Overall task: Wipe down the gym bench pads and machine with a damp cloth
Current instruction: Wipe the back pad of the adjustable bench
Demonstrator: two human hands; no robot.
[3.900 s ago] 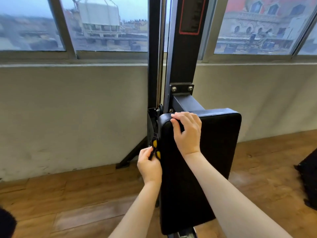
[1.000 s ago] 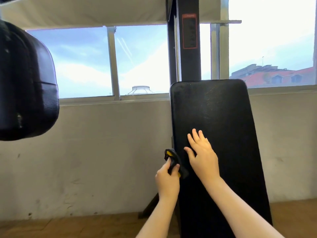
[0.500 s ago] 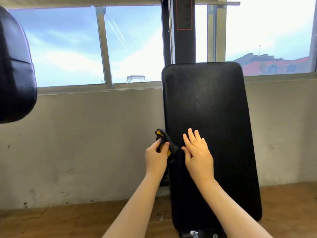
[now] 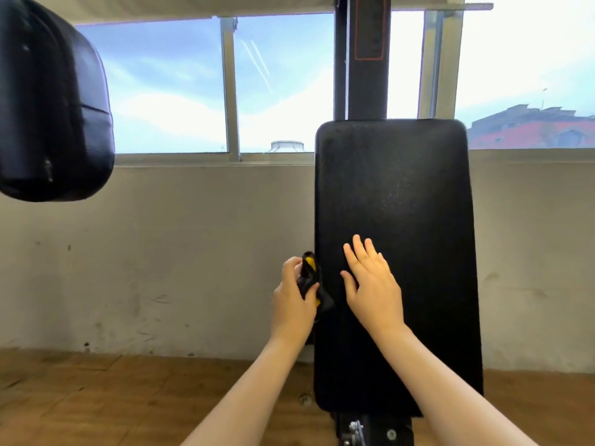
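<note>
We've got the cloth (image 4: pixel 309 281) bunched in our left hand (image 4: pixel 293 304) at the left edge of the upright pad (image 4: pixel 405 194). Right hand (image 4: pixel 373 284) lies flat, fingers straight, on the pad face. Pad runs vertically, so left's closer.

Left hand (image 4: pixel 294 300) curled in a pinch, right hand (image 4: pixel 375 289) flat, fingers straight.

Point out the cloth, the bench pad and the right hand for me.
cloth (image 4: pixel 309 278), head view, on its black and yellow bunch above the thumb.
bench pad (image 4: pixel 402 194), head view, on its bare upper face.
right hand (image 4: pixel 373 284), head view, on its back.
</note>
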